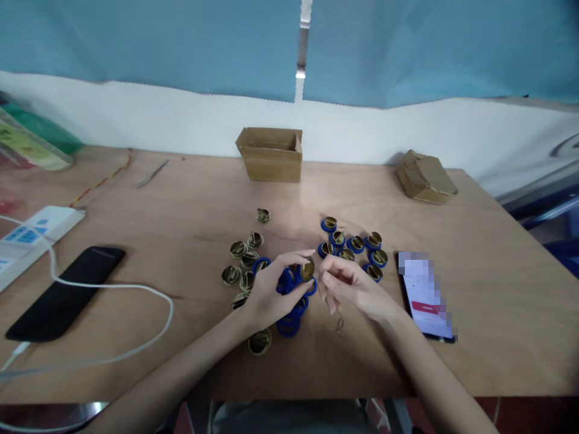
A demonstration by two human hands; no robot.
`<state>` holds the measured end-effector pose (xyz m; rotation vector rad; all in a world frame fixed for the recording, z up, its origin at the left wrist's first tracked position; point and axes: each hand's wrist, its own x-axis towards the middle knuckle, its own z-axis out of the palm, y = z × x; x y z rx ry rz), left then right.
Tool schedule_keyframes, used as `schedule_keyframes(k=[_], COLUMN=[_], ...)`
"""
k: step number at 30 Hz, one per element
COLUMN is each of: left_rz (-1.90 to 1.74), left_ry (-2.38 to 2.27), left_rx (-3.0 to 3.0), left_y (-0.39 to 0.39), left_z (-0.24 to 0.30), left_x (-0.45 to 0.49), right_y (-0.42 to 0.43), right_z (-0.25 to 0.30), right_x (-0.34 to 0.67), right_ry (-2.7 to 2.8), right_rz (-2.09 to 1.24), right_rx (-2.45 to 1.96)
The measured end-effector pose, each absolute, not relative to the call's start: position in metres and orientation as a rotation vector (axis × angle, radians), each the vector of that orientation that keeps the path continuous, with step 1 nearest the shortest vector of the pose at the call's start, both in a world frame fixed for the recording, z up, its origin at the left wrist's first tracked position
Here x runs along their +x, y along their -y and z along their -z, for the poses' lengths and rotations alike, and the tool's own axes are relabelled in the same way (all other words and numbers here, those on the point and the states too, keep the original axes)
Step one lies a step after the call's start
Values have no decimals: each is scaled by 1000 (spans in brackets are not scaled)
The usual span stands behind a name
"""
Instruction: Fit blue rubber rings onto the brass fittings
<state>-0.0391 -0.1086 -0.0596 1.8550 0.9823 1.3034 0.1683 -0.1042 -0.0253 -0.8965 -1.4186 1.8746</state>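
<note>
Between the thumb and fingers of my left hand (pixel 266 292) is a round brass-coloured metal piece (pixel 307 269), held on edge above the table. My right hand (pixel 353 289) is closed in a pinch just right of that piece; what its fingertips hold is too small to make out. Below it shows a thin twisted loop (pixel 340 325), and I cannot tell whether it hangs from the fingers. Several blue rings (pixel 288 327) lie under my left hand, partly hidden. Loose round brass pieces (pixel 231 275) are spread to the left. On the right, several brass pieces sit in blue rings (pixel 373 241).
An open cardboard box (pixel 274 166) stands at the back, with a crumpled one (pixel 427 178) to its right. A lit phone (pixel 425 298) lies right. Leftward are a black phone (pixel 67 292), a white cable (pixel 154 292), a power strip (pixel 49 226) and tweezers (pixel 152 175).
</note>
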Motion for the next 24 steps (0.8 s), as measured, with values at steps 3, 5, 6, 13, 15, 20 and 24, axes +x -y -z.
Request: schedule_keyframes(k=[3,5,6,13,15,20,24], left_rz=[-1337,-1337,-1335,-1326,-1334,-1336,-1365], left_ry=[-935,-895,-875,-759,-751,-730,-694], left_rx=[1979,2043,2064,2149,2166,2228,2252], left_y=[110,110,110,109,109,109,108], left_z=[60,61,61,67,67,64,66], left_x=[-39,-40,-41,-44,-44,-45,-47], right_y=[105,105,105,104,104,105,106], right_z=[29,30,31,38,37,32,32], right_x=[164,163,162,159,159,157,154], right_ry=[1359,1326,1312,1259,1239,1217,1187], right_rz=[-1921,-1939,-1946,-1943,-1937,-1930,-1907], right_rx=[-846,-833,-831,-857,-883,-957,-981])
